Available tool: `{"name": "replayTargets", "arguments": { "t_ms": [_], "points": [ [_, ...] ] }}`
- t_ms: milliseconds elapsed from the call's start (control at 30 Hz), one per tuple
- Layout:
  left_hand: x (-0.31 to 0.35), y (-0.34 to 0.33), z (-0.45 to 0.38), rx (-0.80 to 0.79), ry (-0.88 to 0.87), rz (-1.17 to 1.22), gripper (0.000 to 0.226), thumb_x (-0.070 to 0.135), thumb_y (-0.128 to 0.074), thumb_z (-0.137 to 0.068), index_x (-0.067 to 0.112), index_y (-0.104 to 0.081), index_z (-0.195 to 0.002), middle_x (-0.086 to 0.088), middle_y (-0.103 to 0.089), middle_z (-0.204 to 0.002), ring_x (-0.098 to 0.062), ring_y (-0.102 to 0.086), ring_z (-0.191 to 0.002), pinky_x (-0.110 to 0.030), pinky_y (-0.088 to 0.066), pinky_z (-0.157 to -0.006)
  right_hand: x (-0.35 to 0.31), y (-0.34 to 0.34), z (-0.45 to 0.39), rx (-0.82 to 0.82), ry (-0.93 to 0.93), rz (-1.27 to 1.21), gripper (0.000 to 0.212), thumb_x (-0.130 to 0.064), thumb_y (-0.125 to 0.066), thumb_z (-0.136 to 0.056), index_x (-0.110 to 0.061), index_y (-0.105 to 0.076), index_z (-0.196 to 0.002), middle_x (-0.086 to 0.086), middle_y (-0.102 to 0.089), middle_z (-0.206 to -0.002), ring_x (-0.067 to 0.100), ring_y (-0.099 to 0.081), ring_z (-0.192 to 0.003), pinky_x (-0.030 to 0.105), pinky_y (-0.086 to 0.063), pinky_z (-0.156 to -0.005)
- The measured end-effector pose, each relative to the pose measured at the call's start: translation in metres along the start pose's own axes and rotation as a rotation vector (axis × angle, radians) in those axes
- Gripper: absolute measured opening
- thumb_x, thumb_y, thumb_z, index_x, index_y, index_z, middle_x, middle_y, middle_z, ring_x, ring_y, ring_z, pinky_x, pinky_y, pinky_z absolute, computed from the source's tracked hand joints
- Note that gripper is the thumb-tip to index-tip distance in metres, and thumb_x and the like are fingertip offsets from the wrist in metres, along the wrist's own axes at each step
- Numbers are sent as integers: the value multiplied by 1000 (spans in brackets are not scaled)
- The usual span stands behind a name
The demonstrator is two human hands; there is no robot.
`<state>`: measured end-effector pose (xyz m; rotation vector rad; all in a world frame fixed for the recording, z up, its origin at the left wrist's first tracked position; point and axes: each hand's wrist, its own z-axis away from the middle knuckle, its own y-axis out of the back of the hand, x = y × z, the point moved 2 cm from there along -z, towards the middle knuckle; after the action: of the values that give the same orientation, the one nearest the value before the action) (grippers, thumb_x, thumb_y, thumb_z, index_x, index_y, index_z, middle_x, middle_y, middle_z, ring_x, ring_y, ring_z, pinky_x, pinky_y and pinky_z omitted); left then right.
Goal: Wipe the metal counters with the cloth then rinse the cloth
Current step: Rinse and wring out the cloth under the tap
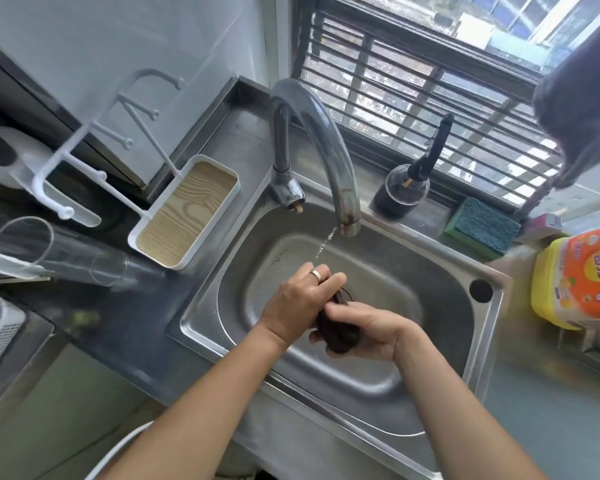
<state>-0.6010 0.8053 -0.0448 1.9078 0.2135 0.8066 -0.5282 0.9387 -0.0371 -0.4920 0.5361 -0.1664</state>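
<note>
head view | dark cloth (336, 332) bunched over sink (440, 265) basin, at 6 o'clock from tap (326, 147) | left hand (300, 303) and right hand (368, 332) fingers curled on it | looks soft, wet, limp; best squeezed around the whole wad

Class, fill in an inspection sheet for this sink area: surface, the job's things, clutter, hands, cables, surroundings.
Surface: steel sink set in a metal counter.
Job's things: dark cloth bunched over the basin; faucet running a thin stream.
Clutter: green sponge, dark bottle, yellow-orange detergent container, white tray, clear glass.
Hands: left hand and right hand both grip the cloth.
Cables: nothing seen.
Surroundings: barred window behind the sink.
</note>
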Motion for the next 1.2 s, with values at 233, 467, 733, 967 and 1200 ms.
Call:
{"name": "replayTargets", "arguments": {
  "t_ms": [233,467,733,967,1200],
  "points": [
    [-9,3,9,-469,395,-237,10,8,-54,-93,17,-57,-97,-7,-64,-95,-34,-68,-85,-41,-49,-62,-25,0,-28,250,-126,831,20,-27,-75,-82,-18,-65,-96,6,-76,-87,27,-75,-82,40,-63,-73],
    [-2,0,7,-585,607,-204,24,8,-52,-92,17,-69,-104,-11,-74,-101,-36,-71,-97,-40,-55,-75,-15,2,-41,655,179,1532,22,-42,-65,-81,-31,-64,-100,1,-72,-100,32,-69,-96,33,-49,-72],
    [1,-1,7,-651,706,181,13,25,-61,-82,13,-67,-85,-12,-72,-85,-38,-67,-80,-32,-44,-61,-9,15,-40,695,348,1711,24,-34,-55,-90,-28,-60,-113,3,-71,-96,39,-68,-90,35,-40,-63],
    [5,-4,13,-648,846,765,37,22,-69,-83,24,-54,-49,12,-45,-46,-10,-39,-47,-25,-32,-48,-4,19,-32,819,584,1788,36,-23,-84,-60,-15,-54,-79,1,-63,-56,34,-61,-43,27,-28,-40],
    [14,-10,19,-597,844,1001,27,34,-73,-93,17,-56,-79,11,-44,-51,-11,-41,-46,-24,-32,-45,1,28,-27,972,891,1698,20,-25,-62,-88,-15,-49,-76,-2,-57,-54,28,-55,-37,27,-31,-33]
  ]
}}
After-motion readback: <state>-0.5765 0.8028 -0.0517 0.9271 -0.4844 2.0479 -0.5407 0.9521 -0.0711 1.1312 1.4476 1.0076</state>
